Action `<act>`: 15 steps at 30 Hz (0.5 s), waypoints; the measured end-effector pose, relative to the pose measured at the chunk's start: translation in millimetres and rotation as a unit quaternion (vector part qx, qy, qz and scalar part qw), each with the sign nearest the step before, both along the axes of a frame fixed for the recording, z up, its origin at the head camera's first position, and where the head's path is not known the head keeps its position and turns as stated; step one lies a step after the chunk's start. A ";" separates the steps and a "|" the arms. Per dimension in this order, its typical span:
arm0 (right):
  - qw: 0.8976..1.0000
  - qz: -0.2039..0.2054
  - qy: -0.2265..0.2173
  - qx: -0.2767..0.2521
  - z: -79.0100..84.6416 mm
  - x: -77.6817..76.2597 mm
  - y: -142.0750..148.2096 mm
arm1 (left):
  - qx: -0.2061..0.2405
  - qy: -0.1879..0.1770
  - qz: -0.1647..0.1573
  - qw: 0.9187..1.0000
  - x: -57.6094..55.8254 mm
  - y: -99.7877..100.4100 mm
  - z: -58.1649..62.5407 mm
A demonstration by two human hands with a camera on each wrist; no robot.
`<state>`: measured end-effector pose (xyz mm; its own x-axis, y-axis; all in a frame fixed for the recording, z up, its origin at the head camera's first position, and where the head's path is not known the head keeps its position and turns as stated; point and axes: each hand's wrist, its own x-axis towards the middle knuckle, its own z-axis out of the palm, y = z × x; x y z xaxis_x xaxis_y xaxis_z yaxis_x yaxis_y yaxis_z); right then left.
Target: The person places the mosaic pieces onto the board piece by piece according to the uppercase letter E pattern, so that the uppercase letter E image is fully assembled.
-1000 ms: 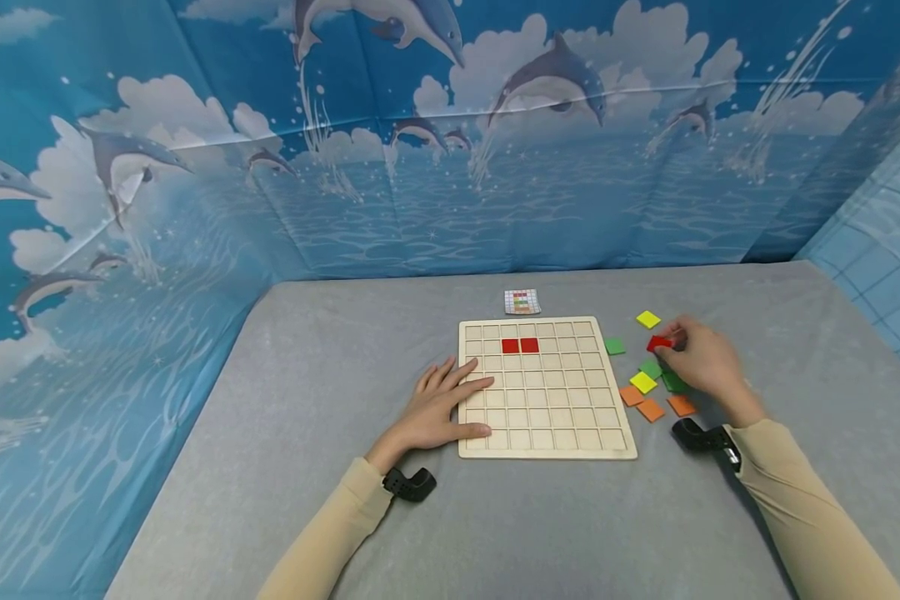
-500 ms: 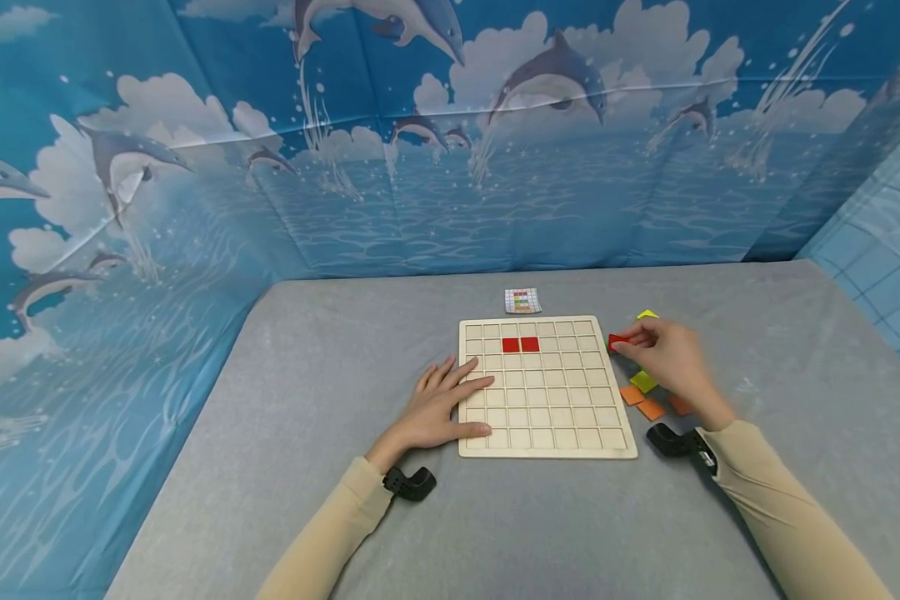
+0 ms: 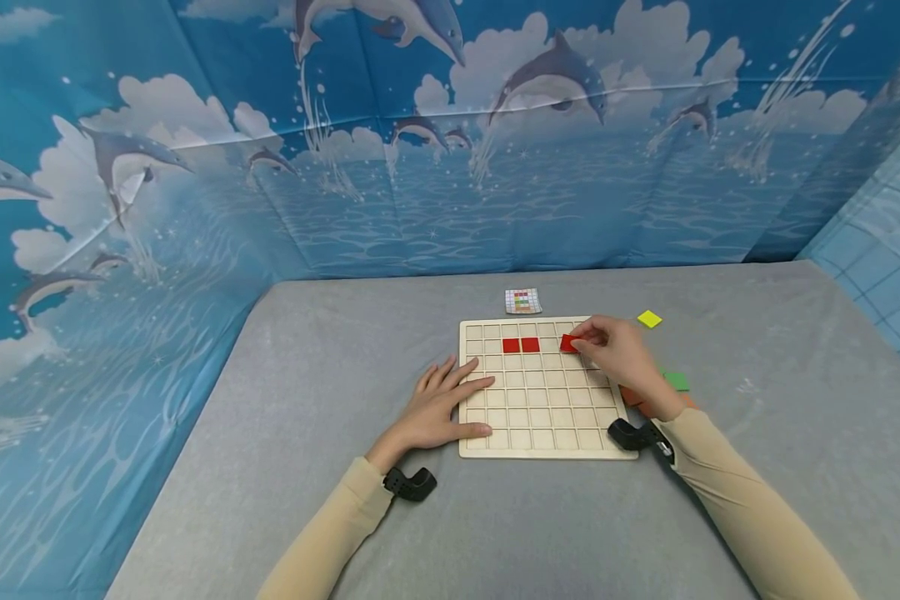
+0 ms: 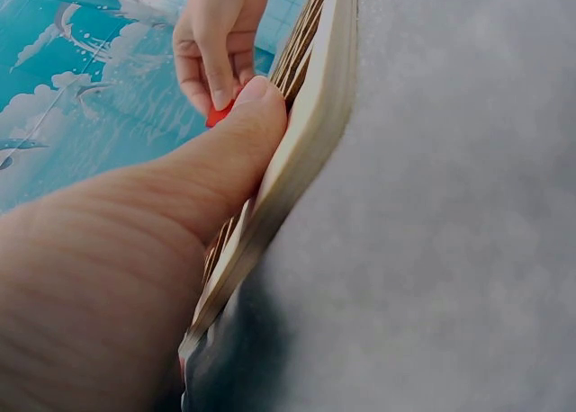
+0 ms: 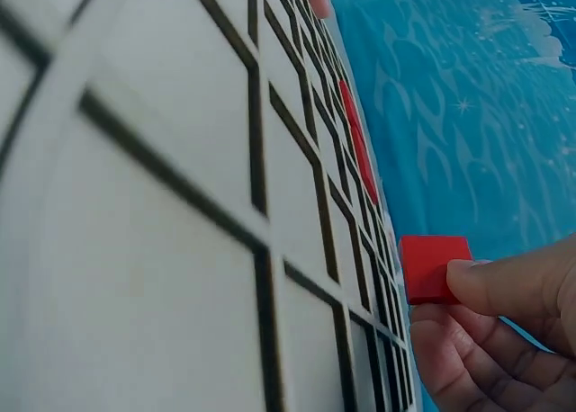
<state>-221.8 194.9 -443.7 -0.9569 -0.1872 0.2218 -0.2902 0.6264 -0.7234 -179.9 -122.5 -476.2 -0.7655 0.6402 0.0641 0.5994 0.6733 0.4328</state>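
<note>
A pale wooden grid board point(image 3: 543, 400) lies on the grey table, with two red square tiles point(image 3: 530, 345) side by side in its second row. My left hand point(image 3: 438, 408) rests on the board's left edge, fingers spread and straight; its thumb point(image 4: 243, 124) lies over the rim in the left wrist view. My right hand point(image 3: 618, 354) pinches a third red square tile point(image 5: 432, 268) between thumb and fingers. In the head view that tile overlaps the board's upper right part, to the right of the two red tiles.
A small card with a coloured grid pattern point(image 3: 522, 301) lies behind the board. To the right are a yellow tile point(image 3: 649, 319), a green tile point(image 3: 677, 381) and orange tiles point(image 3: 632, 397), partly hidden by my right arm. A dolphin-print curtain point(image 3: 450, 208) hangs behind the table.
My right hand has carried the red tile leftward from the loose tiles to over the board's right part. The left hand and the board have stayed put.
</note>
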 end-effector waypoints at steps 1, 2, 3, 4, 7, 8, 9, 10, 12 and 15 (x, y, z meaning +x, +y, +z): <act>1.000 0.002 -0.002 0.000 -0.1 -0.9 -2.3 | 0.001 0.001 -0.001 1.000 0.2 0.0 0.1; 1.000 0.003 -0.005 0.002 -0.2 -1.6 -4.6 | 0.002 0.001 -0.001 1.000 0.3 0.0 0.1; 1.000 0.004 -0.007 0.005 -0.6 -2.6 -6.8 | 0.002 0.001 -0.001 1.000 0.6 0.1 0.4; 1.000 0.004 -0.007 0.009 -0.9 -3.4 -8.8 | 0.002 0.001 -0.001 1.000 0.8 0.2 0.6; 1.000 0.005 -0.011 0.012 -0.9 -5.6 -14.0 | 0.000 -0.001 0.000 1.000 1.5 0.5 1.7; 1.000 0.004 -0.012 0.012 -1.0 -6.4 -15.4 | -0.001 -0.001 0.001 1.000 1.6 0.6 2.0; 1.000 0.005 -0.013 0.011 -0.9 -7.1 -16.6 | -0.001 -0.002 0.001 1.000 1.7 0.7 2.3; 1.000 0.005 -0.013 0.012 -0.8 -7.9 -17.7 | -0.001 -0.001 0.001 1.000 1.7 0.8 2.5; 1.000 0.006 -0.015 0.013 -0.7 -9.0 -19.0 | -0.002 -0.001 0.002 1.000 1.6 0.9 2.7; 1.000 0.010 -0.012 0.020 -0.7 -10.1 -20.4 | -0.002 -0.002 0.001 1.000 1.5 0.9 2.8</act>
<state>-231.9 174.5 -444.4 -0.9582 -0.2140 0.1900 -0.2849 0.6501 -0.7044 -178.4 -121.6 -473.4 -0.7676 0.6382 0.0591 0.5959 0.6767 0.4325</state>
